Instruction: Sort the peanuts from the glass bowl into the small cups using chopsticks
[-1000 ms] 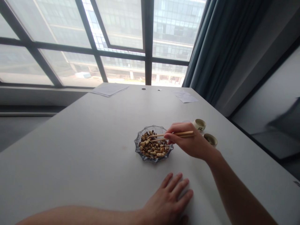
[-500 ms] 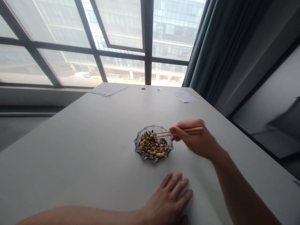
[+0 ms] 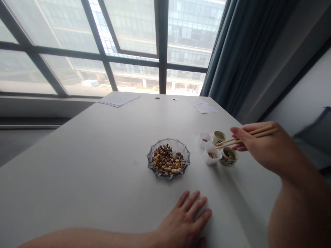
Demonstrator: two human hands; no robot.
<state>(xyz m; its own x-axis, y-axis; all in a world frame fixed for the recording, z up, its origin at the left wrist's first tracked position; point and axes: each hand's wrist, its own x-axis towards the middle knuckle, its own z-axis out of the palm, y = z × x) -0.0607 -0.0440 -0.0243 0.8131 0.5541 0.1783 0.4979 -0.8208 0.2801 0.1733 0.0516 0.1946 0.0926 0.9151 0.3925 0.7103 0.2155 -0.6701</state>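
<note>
My right hand (image 3: 269,148) is closed around a pair of wooden chopsticks (image 3: 263,131). Their tips are over the nearer white plastic cup (image 3: 208,159), which has some light brown pieces in it. I cannot make out anything between the tips. Behind it stands a second white cup (image 3: 201,141) with a few dark reddish bits. Two small ceramic cups with dark lettering, a far one (image 3: 216,138) and a near one (image 3: 229,162), sit beside these. A scalloped glass bowl (image 3: 150,163) holds mixed peanuts and seeds (image 3: 168,160). Flat on the table, fingers spread, my left hand (image 3: 184,220) lies in front of the bowl.
The white table (image 3: 90,165) reaches to a large window. Paper sheets lie at its far left (image 3: 120,99) and a crumpled sheet (image 3: 205,106) at its far right. A dark blue curtain (image 3: 224,58) hangs beyond the right edge.
My right hand has moved the chopsticks from the glass bowl rightward to the small cups, which it had hidden before. My left hand has stayed in place.
</note>
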